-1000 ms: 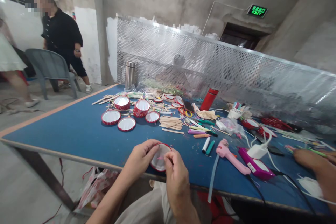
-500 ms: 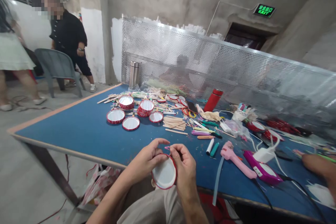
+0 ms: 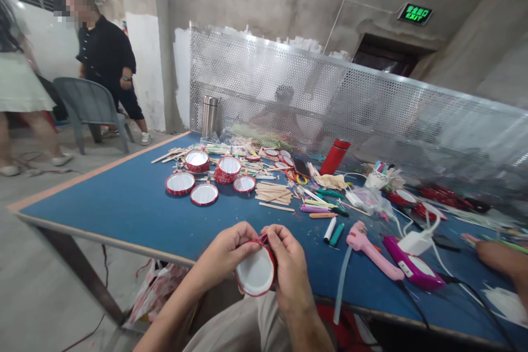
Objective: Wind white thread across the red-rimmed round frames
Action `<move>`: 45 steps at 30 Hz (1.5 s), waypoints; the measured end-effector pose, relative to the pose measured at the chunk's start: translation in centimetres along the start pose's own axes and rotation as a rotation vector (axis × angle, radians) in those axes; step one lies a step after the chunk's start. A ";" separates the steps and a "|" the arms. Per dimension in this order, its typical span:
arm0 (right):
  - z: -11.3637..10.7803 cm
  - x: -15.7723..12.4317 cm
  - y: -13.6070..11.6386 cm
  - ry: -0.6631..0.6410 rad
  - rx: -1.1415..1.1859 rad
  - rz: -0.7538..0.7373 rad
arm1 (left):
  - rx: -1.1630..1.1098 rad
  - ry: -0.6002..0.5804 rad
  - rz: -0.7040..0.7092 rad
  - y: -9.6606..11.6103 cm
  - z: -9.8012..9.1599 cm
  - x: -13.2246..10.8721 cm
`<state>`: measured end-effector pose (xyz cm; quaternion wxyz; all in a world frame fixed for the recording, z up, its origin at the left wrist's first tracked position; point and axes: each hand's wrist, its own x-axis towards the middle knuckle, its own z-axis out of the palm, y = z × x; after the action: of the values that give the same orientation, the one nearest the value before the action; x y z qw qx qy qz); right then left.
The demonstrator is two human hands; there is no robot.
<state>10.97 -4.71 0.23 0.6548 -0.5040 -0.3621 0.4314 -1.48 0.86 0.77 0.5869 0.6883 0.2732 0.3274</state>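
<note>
Over my lap, in front of the table's near edge, is a round red-rimmed disc [image 3: 256, 272] with a white face. My left hand [image 3: 233, 247] is closed on its upper left rim, thumb lying over the edge. At the upper right my right hand [image 3: 286, 253] is closed against the same rim, its thumb and index finger pinched near a small reddish strip at the top. The strip is partly hidden by the fingers. Similar discs, such as a flat one [image 3: 204, 194] and a stack [image 3: 227, 168], sit on the blue table [image 3: 124, 198].
Wooden sticks [image 3: 273, 194] and capped markers [image 3: 315, 209] lie beyond my hands. A pink glue gun [image 3: 373, 250] and a purple power strip [image 3: 412, 269] with cables are at right, near another person's hand [image 3: 501, 258]. A red bottle [image 3: 335, 157] stands further back.
My left fingers have curled in from a more lifted position to the top of the rim. Both hands have drawn closer together there, and the disc has shifted slightly left.
</note>
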 end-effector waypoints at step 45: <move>-0.6 -6.4 4.0 0.221 -0.520 -0.399 | 0.336 0.438 0.028 -0.5 1.4 0.3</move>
<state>8.37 -10.33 -4.05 0.6112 -0.6169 -0.4782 0.1311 -0.18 0.26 0.19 0.3868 0.6924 0.4345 0.4268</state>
